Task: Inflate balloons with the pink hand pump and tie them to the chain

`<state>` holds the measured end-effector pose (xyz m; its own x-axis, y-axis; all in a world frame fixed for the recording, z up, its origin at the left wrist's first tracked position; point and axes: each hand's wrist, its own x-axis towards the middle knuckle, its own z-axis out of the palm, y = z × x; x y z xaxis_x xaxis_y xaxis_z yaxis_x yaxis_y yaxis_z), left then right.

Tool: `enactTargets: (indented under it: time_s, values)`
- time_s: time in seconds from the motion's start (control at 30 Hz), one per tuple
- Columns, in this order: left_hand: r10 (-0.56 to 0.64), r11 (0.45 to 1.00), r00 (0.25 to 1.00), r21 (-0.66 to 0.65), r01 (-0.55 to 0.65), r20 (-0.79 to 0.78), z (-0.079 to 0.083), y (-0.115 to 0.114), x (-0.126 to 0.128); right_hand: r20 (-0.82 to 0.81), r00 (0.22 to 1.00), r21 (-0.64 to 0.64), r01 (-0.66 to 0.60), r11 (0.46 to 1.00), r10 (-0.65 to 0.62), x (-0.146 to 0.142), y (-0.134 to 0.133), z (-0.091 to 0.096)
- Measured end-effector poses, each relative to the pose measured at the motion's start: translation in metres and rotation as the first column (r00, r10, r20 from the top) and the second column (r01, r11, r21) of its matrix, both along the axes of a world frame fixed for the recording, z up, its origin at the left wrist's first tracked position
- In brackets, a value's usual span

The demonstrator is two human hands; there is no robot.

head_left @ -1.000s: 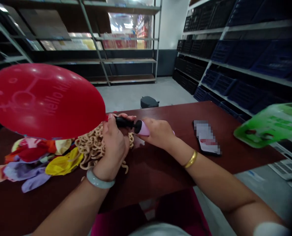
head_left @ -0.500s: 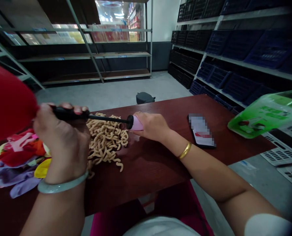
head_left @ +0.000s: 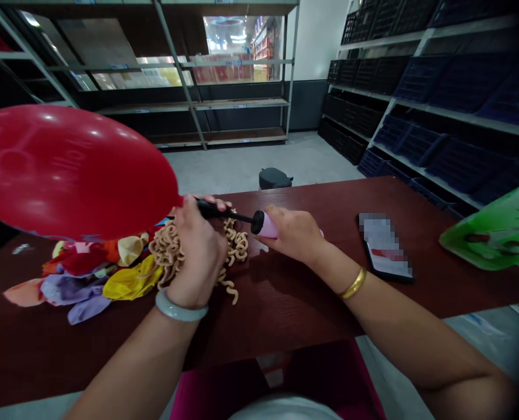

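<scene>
A large red balloon point(head_left: 76, 172), blown up, sits with its neck at the black nozzle end of a hand pump point(head_left: 213, 210). My left hand point(head_left: 200, 239) is closed around that black end and the balloon's neck. On the pump's pink end, my right hand point(head_left: 292, 233) is closed as well. A short stretch of black rod shows between the two hands. Behind my left hand lies a pile of beige curly snacks point(head_left: 237, 242), partly hidden by it. Limp balloons point(head_left: 132, 280) in yellow, purple, red and orange lie heaped to the left on the brown table point(head_left: 281, 309).
A phone point(head_left: 384, 248) lies on the table right of my right hand. Beyond it stands a green-filled bottle point(head_left: 495, 227). A dark stool point(head_left: 274, 178) is past the far edge. Metal shelves point(head_left: 242, 105) and racks of dark crates point(head_left: 438, 146) line the room.
My left hand has moved toward my right, so less of the pump's rod shows. More of the red balloon is in view, and the whole scene has shifted right.
</scene>
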<state>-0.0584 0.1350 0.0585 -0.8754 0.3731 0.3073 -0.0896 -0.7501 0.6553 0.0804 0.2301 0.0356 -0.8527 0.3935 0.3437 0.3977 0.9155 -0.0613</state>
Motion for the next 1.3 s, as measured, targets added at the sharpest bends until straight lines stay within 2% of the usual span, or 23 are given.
enactTargets:
  time_s: [0.17,0.33,0.43,0.53,0.67,0.83,1.0,1.17,1.3]
  values:
    - [-0.131,0.991,0.988,0.005,0.131,0.084,-0.010,0.008,0.031,-0.055,0.998,-0.036,-0.007,0.999,0.005,-0.003,-0.009,0.001]
    - [-0.115,0.993,0.993,-0.015,0.115,0.034,-0.003,0.005,0.033,-0.108,0.994,-0.060,-0.030,0.998,0.024,-0.005,-0.014,0.003]
    - [-0.062,0.998,0.998,-0.005,0.062,-0.026,0.007,-0.002,0.018,-0.113,0.993,-0.066,-0.041,0.997,0.034,-0.006,-0.013,0.002]
    - [0.041,0.999,0.998,0.032,-0.040,-0.042,0.020,-0.015,-0.009,-0.106,0.993,-0.052,-0.052,0.997,0.047,-0.006,-0.007,-0.001]
    - [0.118,0.993,0.991,0.034,-0.116,-0.061,0.035,-0.034,-0.046,-0.099,0.993,-0.034,-0.073,0.997,0.069,-0.003,0.003,-0.003]
    - [0.128,0.991,0.990,0.049,-0.125,-0.054,0.034,-0.037,-0.058,-0.101,0.993,-0.023,-0.061,0.998,0.059,0.000,0.008,-0.003]
    - [0.061,0.997,0.998,0.044,-0.061,0.013,0.015,-0.016,-0.038,-0.077,0.997,0.010,-0.028,1.000,0.029,0.002,0.010,-0.004]
    - [-0.070,0.997,0.997,-0.017,0.070,0.025,-0.008,0.004,0.002,-0.065,0.998,-0.005,-0.016,1.000,0.016,0.000,0.003,-0.003]
    - [-0.140,0.989,0.987,-0.044,0.144,0.080,-0.014,0.010,0.030,-0.097,0.995,-0.020,-0.009,1.000,0.007,-0.002,-0.004,0.001]
